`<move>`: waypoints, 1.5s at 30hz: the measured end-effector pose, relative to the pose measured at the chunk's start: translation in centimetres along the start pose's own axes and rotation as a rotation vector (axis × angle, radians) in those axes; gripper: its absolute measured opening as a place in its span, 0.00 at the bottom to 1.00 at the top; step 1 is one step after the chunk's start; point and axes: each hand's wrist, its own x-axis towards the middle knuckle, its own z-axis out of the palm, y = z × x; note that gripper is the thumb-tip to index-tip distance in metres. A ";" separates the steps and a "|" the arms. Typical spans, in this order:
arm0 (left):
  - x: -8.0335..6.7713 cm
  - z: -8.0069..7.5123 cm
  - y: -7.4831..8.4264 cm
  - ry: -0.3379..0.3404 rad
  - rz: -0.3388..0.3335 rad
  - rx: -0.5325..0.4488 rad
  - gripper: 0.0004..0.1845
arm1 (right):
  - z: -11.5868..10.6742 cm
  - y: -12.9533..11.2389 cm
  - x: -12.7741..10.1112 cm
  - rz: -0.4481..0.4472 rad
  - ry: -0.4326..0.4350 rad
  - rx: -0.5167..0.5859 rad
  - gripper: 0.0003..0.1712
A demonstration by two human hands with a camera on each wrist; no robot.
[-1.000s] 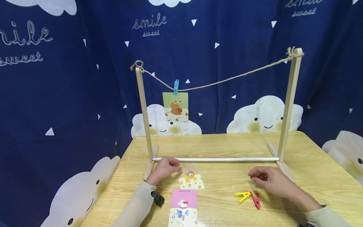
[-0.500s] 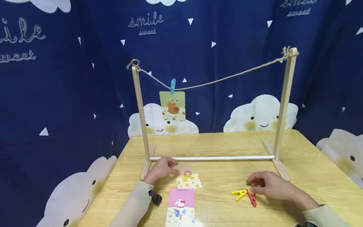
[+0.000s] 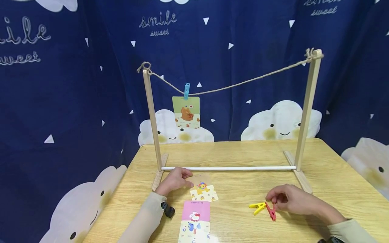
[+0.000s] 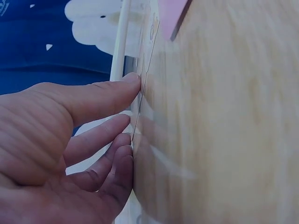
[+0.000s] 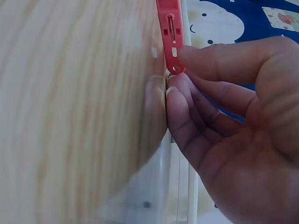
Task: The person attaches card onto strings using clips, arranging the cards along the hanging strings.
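Right hand [image 3: 291,201] low on the worktop [image 3: 334,189], thumb and fingers [image 5: 187,93] pinching the end of the red peg [image 3: 270,211], which lies flat just beside the yellow peg [image 3: 257,207]. Left hand [image 3: 174,180] rests at the edge of the lion card [image 3: 203,191], fingers [image 4: 105,95] loosely extended, tips touching the card's edge. Pink card [image 3: 195,221] lies just in front of it. Bear card [image 3: 186,112] hangs from the string [image 3: 243,82] by a blue peg [image 3: 186,91].
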 end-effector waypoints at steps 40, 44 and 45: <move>-0.4 -0.8 0.6 -0.016 -0.025 -0.165 0.16 | -0.4 0.8 -0.3 -0.013 -0.016 0.078 0.06; -0.3 -0.9 0.9 -0.010 -0.025 -0.175 0.16 | -0.5 0.9 -0.3 -0.020 -0.028 0.129 0.04; -0.3 -0.9 1.0 -0.006 -0.023 -0.176 0.16 | -0.5 0.8 -0.2 -0.026 -0.032 0.142 0.04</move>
